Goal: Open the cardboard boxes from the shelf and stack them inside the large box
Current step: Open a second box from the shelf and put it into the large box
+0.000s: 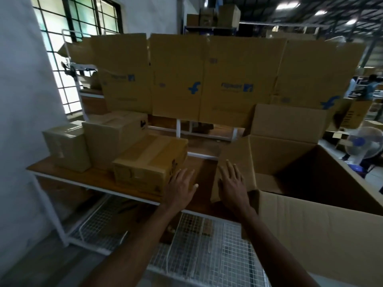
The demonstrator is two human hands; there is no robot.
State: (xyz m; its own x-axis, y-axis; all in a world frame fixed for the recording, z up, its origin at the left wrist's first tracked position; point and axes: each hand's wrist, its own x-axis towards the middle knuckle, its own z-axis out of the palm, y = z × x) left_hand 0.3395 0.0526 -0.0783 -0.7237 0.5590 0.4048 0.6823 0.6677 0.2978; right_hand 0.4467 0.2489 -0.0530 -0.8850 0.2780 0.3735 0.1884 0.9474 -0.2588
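**Fingers [186, 176] straight, nothing held**

Left hand [181, 189] reaches beside the nearest taped box [149, 162] on the shelf [68, 176] (two more sealed boxes [112, 139] behind); right hand [233, 187] hovers before the large box [279, 156], flaps open.

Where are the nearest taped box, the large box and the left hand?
nearest taped box [151, 154], head view, on its taped top face.
large box [269, 154], head view, on its inner far wall.
left hand [182, 188], head view, on its back.
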